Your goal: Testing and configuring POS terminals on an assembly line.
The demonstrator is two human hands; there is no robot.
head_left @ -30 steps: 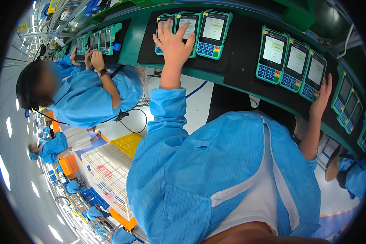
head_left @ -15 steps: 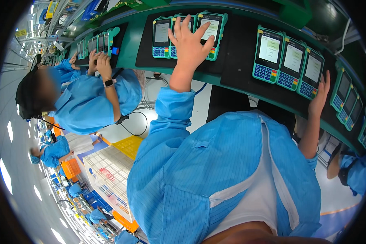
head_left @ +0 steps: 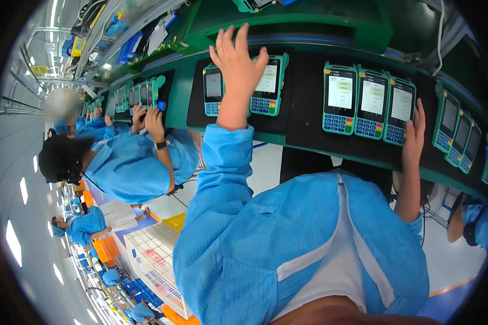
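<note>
Hovering with its fingers spread, the bare left hand (head_left: 237, 66) appears raised over a row of three handheld payment terminals in teal cases (head_left: 269, 86), set towards the counter's back edge. It grips nothing; the middle terminal is almost wholly covered, so whether any fingertip meets its glass I cannot tell. The row lies on a flat black mat (head_left: 196, 103) upon the long dark-green counter (head_left: 295, 140). The two hands are well apart.

The bare right hand (head_left: 413, 132) stands at the right side of a second teal-cased trio with lit white screens and blue keypads (head_left: 371, 103), thumb near the last terminal's lower right corner, fingers along its side. It looks to be resting against that case rather than clamped on it; firm contact cannot be made out. Towards the counter's right end, a third teal-cased trio with dark screens (head_left: 461, 135) lies near neither hand's fingertips.

Good handling here, I judge, asks for a single light fingertip squarely on the glass, palm kept high above the keypads, and the wrist drawn aside so each screen can be read. The right hand does best steadying the case by its rim, thumb clear of keys.
</note>
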